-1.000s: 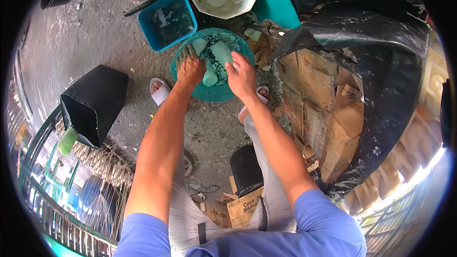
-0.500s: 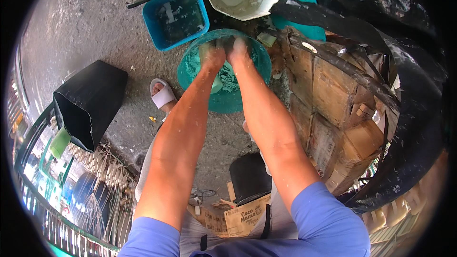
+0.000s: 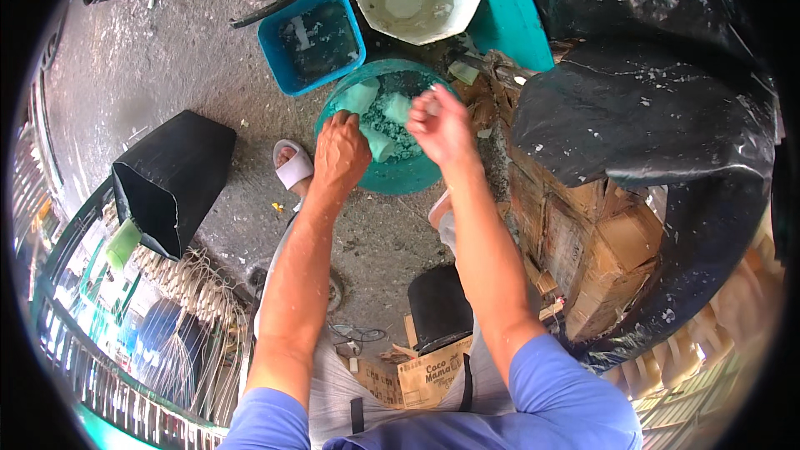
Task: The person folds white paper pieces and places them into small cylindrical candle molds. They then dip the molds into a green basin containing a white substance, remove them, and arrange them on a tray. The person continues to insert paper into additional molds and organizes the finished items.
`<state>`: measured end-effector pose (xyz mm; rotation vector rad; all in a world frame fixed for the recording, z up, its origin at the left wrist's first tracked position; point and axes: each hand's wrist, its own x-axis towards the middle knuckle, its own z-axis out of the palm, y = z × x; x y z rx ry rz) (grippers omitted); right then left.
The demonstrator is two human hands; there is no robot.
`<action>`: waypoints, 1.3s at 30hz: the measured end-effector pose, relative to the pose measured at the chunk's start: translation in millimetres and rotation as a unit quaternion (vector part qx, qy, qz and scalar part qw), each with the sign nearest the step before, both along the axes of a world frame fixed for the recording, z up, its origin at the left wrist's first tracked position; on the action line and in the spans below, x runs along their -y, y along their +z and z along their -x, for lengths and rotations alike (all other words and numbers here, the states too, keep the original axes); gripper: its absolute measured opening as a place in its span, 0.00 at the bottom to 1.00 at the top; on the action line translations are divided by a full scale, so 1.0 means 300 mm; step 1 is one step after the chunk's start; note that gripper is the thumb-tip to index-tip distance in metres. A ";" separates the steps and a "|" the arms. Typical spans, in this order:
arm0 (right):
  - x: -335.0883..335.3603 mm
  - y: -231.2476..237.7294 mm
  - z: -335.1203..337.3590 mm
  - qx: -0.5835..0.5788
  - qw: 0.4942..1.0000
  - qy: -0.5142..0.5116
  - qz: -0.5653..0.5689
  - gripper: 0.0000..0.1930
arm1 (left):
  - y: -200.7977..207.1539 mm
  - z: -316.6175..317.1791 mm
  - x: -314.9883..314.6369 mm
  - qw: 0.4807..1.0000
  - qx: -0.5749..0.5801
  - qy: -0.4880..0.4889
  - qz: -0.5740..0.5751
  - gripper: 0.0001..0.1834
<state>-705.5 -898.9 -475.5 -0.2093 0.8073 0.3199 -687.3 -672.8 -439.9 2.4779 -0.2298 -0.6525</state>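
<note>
Pale green pieces (image 3: 358, 97) are contained in the teal tub (image 3: 400, 186), amid white-flecked water (image 3: 415, 82). The left hand (image 3: 343, 147) and right hand (image 3: 439, 123) are held curled, apart from each other, over the tub; whether anything is gripped cannot be told. The pieces are judged light, slippery, best grasped around their sides.

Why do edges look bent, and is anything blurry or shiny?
In the head view, the fisheye lens bows the railing; brightness in that view washes out its gaps; the head view also shows sheen on black sheeting and a slightly blurred right hand.
</note>
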 end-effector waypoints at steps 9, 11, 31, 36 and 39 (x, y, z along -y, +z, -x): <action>0.340 0.274 0.159 -0.026 0.257 0.455 0.852 0.14 | -0.314 0.000 0.045 0.970 -0.151 -0.142 -0.127 0.23; 0.183 0.292 0.197 -0.010 0.459 0.395 0.796 0.14 | -0.353 0.043 0.056 0.977 -0.122 -0.136 -0.112 0.24; -0.149 -0.187 0.183 0.284 0.304 0.771 0.483 0.10 | -0.116 0.210 0.138 0.983 -0.122 -0.109 -0.079 0.16; 0.029 0.188 0.185 0.201 0.601 0.605 0.482 0.11 | 0.053 0.145 0.087 0.996 -0.061 -0.059 -0.020 0.23; 0.224 0.300 0.212 0.093 0.664 0.487 0.559 0.13 | 0.131 0.121 0.062 0.995 -0.093 -0.027 0.022 0.26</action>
